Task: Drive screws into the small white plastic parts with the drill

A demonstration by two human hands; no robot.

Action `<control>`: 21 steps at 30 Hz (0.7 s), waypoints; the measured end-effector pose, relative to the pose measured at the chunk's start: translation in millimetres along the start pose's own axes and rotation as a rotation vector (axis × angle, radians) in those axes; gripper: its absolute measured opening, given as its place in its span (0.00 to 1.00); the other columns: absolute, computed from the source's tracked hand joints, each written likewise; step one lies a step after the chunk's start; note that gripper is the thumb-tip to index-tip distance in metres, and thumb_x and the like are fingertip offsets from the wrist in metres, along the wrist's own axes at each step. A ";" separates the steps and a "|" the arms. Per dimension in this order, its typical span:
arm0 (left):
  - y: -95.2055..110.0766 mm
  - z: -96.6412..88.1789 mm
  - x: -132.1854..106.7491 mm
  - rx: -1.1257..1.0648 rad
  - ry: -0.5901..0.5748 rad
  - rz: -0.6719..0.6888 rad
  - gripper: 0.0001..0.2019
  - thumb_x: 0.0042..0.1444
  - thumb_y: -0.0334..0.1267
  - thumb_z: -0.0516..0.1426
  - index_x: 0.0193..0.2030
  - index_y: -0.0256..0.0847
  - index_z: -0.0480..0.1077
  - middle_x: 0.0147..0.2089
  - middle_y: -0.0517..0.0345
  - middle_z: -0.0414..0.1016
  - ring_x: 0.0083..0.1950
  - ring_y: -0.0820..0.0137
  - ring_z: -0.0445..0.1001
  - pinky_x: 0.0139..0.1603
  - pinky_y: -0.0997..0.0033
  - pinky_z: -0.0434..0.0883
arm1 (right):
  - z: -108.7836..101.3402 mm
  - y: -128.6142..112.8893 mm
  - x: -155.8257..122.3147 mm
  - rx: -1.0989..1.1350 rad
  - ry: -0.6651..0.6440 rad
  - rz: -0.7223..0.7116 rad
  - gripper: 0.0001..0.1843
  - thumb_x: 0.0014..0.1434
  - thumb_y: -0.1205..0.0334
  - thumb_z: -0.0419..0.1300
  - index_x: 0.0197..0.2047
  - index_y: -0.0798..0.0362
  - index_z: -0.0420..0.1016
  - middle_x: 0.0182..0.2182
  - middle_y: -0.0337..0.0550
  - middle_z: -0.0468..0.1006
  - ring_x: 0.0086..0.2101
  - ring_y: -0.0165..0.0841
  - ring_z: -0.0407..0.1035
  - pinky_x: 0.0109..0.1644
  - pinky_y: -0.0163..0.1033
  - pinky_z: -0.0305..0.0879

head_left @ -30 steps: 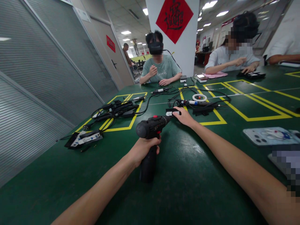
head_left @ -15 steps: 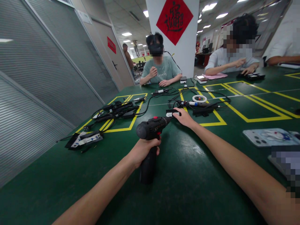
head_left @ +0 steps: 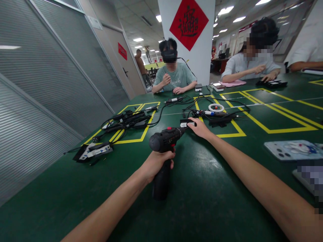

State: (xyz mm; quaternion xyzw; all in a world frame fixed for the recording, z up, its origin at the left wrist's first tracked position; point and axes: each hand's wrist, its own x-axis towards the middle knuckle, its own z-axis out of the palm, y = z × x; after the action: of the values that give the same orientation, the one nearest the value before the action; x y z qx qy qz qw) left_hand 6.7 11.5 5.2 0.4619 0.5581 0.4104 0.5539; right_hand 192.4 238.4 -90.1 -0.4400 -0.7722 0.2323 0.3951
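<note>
My left hand [head_left: 159, 162] is wrapped round the handle of a black cordless drill [head_left: 165, 139] with red buttons. The drill points forward and to the right, and its battery end hangs toward me. Ahead of its chuck is a small black-and-white block [head_left: 186, 123], which my right hand [head_left: 200, 127] grips from the right with thumb and fingers. The drill's tip comes close to the block; whether the two touch I cannot tell. Part of the block is hidden behind my right fingers.
On the green table [head_left: 202, 201], tangled black cables [head_left: 131, 121] lie left beside an opened packet [head_left: 93, 151]. Pen-like tools [head_left: 214, 114] and a white ring [head_left: 216, 108] sit beyond my right hand. A phone [head_left: 290, 149] lies at right. Several people sit across the table.
The whole view has shifted slightly, moving everything a little right and down. Both hands keep their grips, with the drill and the block in the same relation.
</note>
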 end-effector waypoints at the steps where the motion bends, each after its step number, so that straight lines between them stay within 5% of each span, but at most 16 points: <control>1: -0.2 0.1 0.2 0.000 0.001 0.002 0.09 0.50 0.34 0.59 0.38 0.35 0.69 0.33 0.59 0.70 0.23 0.76 0.68 0.28 0.73 0.62 | -0.1 0.4 0.1 0.000 -0.001 -0.002 0.24 0.63 0.54 0.57 0.60 0.52 0.72 0.53 0.50 0.75 0.51 0.41 0.70 0.59 0.44 0.62; 21: -1.5 -1.1 1.2 0.007 -0.005 -0.016 0.09 0.50 0.35 0.59 0.39 0.35 0.69 0.34 0.59 0.70 0.24 0.76 0.68 0.27 0.73 0.62 | 1.9 4.0 1.3 0.018 0.008 -0.004 0.23 0.63 0.55 0.58 0.60 0.51 0.73 0.52 0.49 0.75 0.50 0.40 0.70 0.59 0.44 0.63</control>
State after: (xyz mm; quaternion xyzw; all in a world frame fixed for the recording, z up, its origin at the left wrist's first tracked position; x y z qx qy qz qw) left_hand 5.6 12.3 3.4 0.4604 0.5619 0.4028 0.5568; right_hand 192.4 241.5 -93.6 -0.4358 -0.7694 0.2366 0.4026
